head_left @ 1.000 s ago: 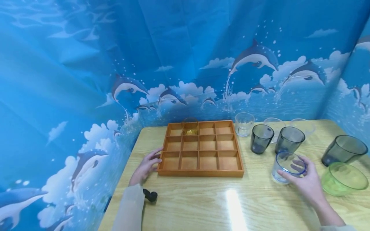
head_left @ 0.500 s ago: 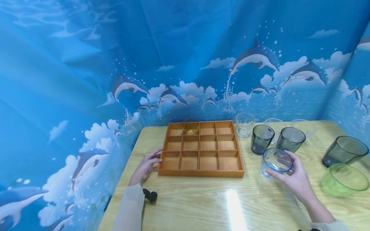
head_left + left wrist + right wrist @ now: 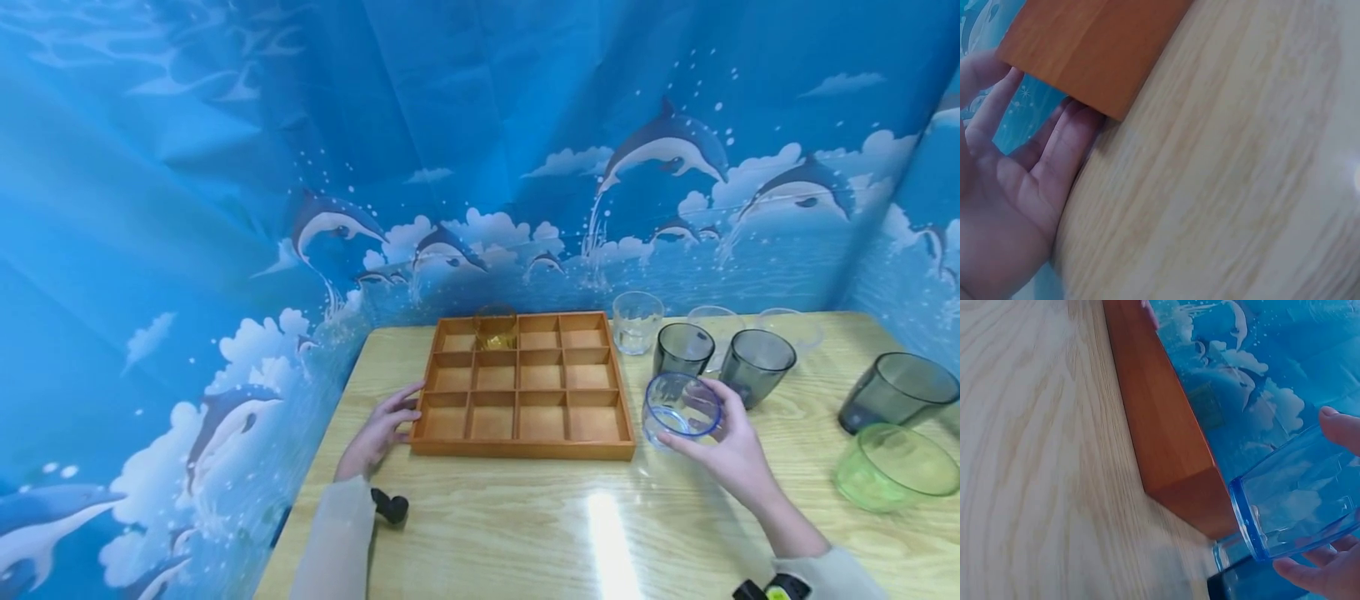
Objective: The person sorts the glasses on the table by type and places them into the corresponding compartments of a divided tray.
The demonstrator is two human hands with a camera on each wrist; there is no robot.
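Note:
A clear glass with a blue rim (image 3: 660, 421) is gripped by my right hand (image 3: 731, 454), thumb on its near side and fingers behind. The glass (image 3: 1297, 500) appears raised above the table, just off the right end of a wooden compartment tray (image 3: 521, 450). My left hand (image 3: 381, 432) touches the tray's left side with extended fingers. In the left wrist view, fingertips of that hand (image 3: 1029, 181) lie against the tray wall (image 3: 1097, 56). One amber glass (image 3: 493, 337) stands in the tray's back row, second compartment from the left.
Dark grey glasses (image 3: 682, 350) (image 3: 757, 362) stand just behind my right hand, with clear glasses (image 3: 637, 323) further back. Another grey glass (image 3: 896, 392) and a green bowl-shaped glass (image 3: 896, 467) stand at the far right. A dolphin-printed backdrop (image 3: 480, 167) rises behind the table.
My right hand has carried the blue-rimmed glass leftward, from beside the green glass toward the tray's right end. The left hand and tray have stayed in place.

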